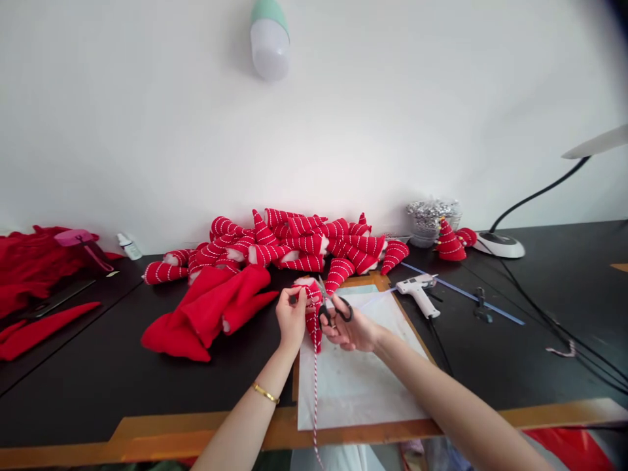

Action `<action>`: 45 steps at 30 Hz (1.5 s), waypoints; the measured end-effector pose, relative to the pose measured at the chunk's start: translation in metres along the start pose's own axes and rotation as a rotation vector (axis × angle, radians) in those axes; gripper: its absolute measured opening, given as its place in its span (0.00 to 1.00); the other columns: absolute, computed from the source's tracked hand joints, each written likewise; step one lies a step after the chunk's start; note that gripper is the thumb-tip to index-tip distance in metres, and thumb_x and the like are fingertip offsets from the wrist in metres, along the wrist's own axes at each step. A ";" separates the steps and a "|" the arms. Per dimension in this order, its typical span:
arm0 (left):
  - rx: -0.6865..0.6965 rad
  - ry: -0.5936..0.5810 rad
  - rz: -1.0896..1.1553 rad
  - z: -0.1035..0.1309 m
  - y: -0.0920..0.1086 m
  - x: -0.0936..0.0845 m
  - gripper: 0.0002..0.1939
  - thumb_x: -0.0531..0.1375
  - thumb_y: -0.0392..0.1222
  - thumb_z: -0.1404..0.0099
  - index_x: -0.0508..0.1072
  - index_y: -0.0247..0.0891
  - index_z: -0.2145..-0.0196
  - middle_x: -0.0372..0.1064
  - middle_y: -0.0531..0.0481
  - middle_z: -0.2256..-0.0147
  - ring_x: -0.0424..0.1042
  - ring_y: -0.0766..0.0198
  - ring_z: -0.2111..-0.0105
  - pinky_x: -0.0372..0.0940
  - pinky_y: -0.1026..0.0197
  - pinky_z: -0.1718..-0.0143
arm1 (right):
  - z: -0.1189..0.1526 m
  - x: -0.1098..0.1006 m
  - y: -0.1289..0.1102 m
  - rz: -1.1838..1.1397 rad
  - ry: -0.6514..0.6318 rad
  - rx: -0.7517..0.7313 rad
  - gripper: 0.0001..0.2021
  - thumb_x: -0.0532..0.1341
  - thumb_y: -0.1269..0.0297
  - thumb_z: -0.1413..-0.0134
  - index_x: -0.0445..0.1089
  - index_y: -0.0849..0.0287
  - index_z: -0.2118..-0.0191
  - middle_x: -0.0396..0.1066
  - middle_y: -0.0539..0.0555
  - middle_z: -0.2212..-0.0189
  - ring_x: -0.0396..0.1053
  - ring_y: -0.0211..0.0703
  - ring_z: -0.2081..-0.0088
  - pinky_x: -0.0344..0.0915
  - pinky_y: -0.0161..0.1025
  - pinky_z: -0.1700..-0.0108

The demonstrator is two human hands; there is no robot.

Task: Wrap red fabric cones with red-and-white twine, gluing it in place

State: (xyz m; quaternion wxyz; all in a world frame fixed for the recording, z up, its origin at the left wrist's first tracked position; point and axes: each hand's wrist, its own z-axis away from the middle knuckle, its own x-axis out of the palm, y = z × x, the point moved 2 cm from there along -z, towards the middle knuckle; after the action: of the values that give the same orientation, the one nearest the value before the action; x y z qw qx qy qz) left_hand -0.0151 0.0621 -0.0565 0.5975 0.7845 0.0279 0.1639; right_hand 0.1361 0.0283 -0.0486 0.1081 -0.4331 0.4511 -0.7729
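My left hand (293, 317) is closed on a stuffed red cone (314, 327) with white stuffing at its open end. From beside those fingers a red-and-white twisted cord (315, 386) hangs down past the table's front edge. In my right hand (357, 330) are black-handled scissors (346, 310), fingers through the loops. The scissor blades point up and left and lie right at the cone, close to my left fingertips. Whether the blades touch the cord I cannot tell. Under both hands lies a white sheet (363, 392).
Several red cones with white stripes (304, 245) are piled against the wall. Unstriped red pieces (206, 311) lie at left. At right are a glue gun (418, 291), a tub of silver trim (432, 216), finished cones (449, 242) and a lamp (500, 244). Cables cross the right side.
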 end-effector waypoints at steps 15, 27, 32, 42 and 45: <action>0.100 0.019 -0.183 0.007 -0.002 0.000 0.18 0.63 0.56 0.40 0.69 0.37 0.64 0.71 0.50 0.68 0.73 0.64 0.76 0.66 0.65 0.81 | 0.004 0.002 0.021 -0.126 -0.024 0.126 0.31 0.46 0.32 0.39 0.64 0.59 0.67 0.59 0.45 0.79 0.52 0.28 0.86 0.47 0.24 0.92; 0.068 -0.023 -0.127 0.013 0.002 0.005 0.19 0.62 0.57 0.38 0.64 0.39 0.63 0.69 0.52 0.69 0.75 0.63 0.77 0.67 0.64 0.83 | -0.006 -0.001 0.029 -0.037 0.119 -0.017 0.27 0.48 0.37 0.37 0.64 0.59 0.66 0.63 0.48 0.76 0.59 0.31 0.83 0.50 0.25 0.90; 0.063 -0.024 -0.124 0.014 0.003 0.006 0.20 0.61 0.58 0.38 0.64 0.39 0.63 0.70 0.50 0.65 0.74 0.64 0.78 0.68 0.64 0.82 | -0.004 0.003 0.028 0.020 0.135 -0.093 0.27 0.54 0.35 0.43 0.64 0.58 0.67 0.63 0.47 0.77 0.58 0.31 0.83 0.50 0.26 0.90; 0.068 -0.050 -0.209 0.017 0.005 0.007 0.19 0.60 0.58 0.37 0.64 0.39 0.62 0.71 0.50 0.68 0.72 0.65 0.80 0.65 0.65 0.82 | -0.003 0.005 0.024 0.043 0.170 -0.124 0.28 0.57 0.32 0.47 0.63 0.57 0.67 0.64 0.47 0.77 0.56 0.31 0.83 0.49 0.26 0.89; 0.085 -0.071 -0.247 0.018 0.002 0.006 0.18 0.59 0.58 0.35 0.65 0.39 0.61 0.70 0.51 0.69 0.68 0.68 0.82 0.64 0.65 0.82 | -0.004 0.004 0.026 0.041 0.174 -0.128 0.28 0.56 0.32 0.47 0.63 0.57 0.67 0.63 0.47 0.77 0.56 0.31 0.83 0.49 0.26 0.89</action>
State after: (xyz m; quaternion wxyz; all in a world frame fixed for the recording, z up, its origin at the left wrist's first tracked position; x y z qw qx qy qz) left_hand -0.0044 0.0461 -0.0573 0.5800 0.8049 0.1101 0.0600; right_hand 0.1249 0.0144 -0.0678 0.0566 -0.3609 0.5159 -0.7749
